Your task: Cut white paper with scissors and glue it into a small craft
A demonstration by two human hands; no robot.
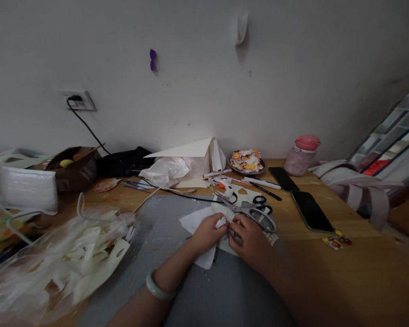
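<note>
My left hand is closed around a crumpled white tissue, part of which shows above its thumb and forefinger. Against it, my right hand has its fingers curled in a pinch, and what lies between them is hidden. Under both hands spreads a thin white sheet, with a corner out to the left. Just beyond the fingers, a pair of scissors with black handles lies on the table. A larger grey scissor handle shows beside my right hand.
A grey mat covers the table's middle. On the left sits a clear plastic bag of paper scraps. Two phones, a pink-lidded bottle and small wrapped packets are on the right. A bowl of paper cutouts stands near the wall.
</note>
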